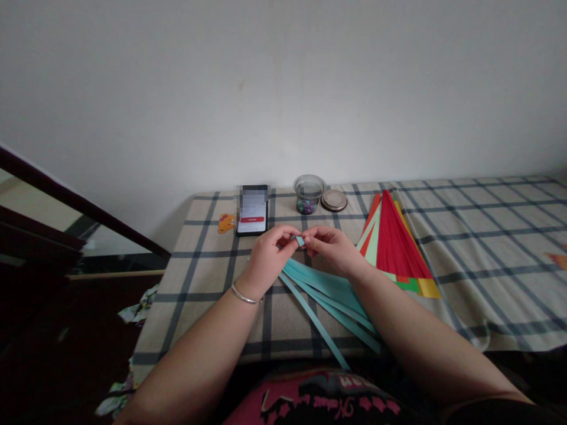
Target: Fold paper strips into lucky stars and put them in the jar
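Note:
My left hand [271, 255] and my right hand [333, 248] meet above the middle of the table, fingertips nearly touching. Between them is a small folded piece of light blue paper strip [300, 241], pinched by the fingers of both hands. A silver bangle circles my left wrist. Under my hands, a fan of loose light blue paper strips [328, 289] lies on the cloth, spreading toward the front edge and partly covered by my right forearm. Whether the folded piece has a longer tail is hidden by my fingers.
A phone [252, 213] lies at the back left. Beside the wall are a clear plastic cup [309, 192] with small folded paper pieces inside and a round lid [334, 200]. Red, green, orange and yellow paper strips [396, 242] fan out at right on the checked tablecloth [204, 289].

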{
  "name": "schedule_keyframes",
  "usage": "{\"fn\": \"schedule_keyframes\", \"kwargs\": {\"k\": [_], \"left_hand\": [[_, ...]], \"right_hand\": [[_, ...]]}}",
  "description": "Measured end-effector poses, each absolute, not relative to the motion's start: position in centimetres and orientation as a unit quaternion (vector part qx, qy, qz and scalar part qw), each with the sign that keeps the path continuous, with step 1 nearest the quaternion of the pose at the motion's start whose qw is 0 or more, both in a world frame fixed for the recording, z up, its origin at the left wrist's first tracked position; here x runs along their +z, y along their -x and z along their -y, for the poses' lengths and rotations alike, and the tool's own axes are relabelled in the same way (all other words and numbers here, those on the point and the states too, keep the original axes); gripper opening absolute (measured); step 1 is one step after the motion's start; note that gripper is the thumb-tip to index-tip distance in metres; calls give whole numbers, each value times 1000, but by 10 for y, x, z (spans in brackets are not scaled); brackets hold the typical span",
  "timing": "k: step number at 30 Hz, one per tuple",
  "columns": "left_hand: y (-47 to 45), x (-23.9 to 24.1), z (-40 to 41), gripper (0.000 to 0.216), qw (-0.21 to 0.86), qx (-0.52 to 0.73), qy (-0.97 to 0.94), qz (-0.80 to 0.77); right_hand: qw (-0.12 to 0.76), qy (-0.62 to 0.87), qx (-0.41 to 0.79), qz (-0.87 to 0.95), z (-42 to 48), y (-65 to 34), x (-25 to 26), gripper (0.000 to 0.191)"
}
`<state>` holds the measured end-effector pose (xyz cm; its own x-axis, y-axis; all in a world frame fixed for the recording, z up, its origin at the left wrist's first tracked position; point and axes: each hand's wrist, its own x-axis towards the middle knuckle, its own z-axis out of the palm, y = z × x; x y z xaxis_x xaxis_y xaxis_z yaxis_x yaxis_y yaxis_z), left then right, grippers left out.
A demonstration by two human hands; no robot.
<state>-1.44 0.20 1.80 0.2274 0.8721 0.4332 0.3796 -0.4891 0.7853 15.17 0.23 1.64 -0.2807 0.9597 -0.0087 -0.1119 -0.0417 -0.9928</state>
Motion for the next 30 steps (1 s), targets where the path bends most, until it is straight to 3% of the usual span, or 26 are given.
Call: {"fn": "schedule_keyframes", "kwargs": {"k": [10, 26, 30], "left_hand": [[14, 16, -2, 12, 286, 449, -743, -406], [12, 20, 0, 16, 451, 484, -633, -401], [12, 23, 2, 17, 421, 470, -648, -427]], "right_hand": [[446, 408, 567, 559, -4, -152, 16, 40], [515, 427, 569, 478, -3, -154, 19, 39], [502, 421, 558, 509, -3, -153, 17, 32]]}}
